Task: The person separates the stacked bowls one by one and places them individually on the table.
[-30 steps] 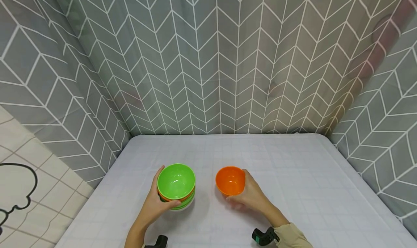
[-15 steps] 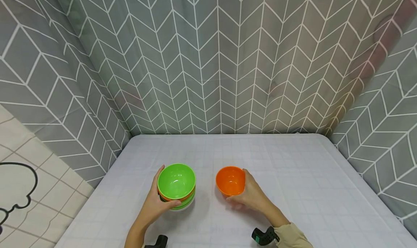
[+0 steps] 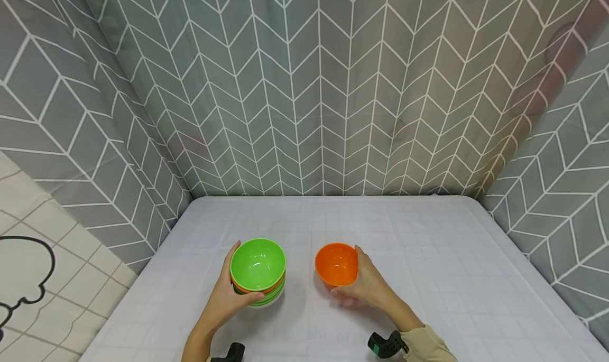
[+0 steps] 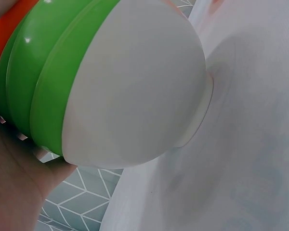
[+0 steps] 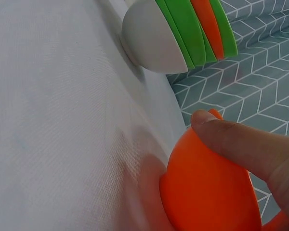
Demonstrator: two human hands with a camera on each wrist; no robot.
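A stack of nested bowls (image 3: 257,266) stands left of centre on the table. Its top bowl is green, with an orange rim and more green rims beneath; a white bowl (image 4: 139,91) forms the bottom, as the left wrist view shows. My left hand (image 3: 231,288) grips the stack's left side, thumb across the near side and fingers behind. To the right, a single orange bowl (image 3: 335,264) sits upright, its inside bare. My right hand (image 3: 362,282) holds it by its right side, thumb (image 5: 231,137) along the outer wall in the right wrist view.
A white cloth covers the table (image 3: 304,219), with a gap of cloth between the stack and the orange bowl. Grey curtains (image 3: 304,87) with white chevron lines hang behind and at both sides. Black wrist cameras (image 3: 386,345) sit on the forearms.
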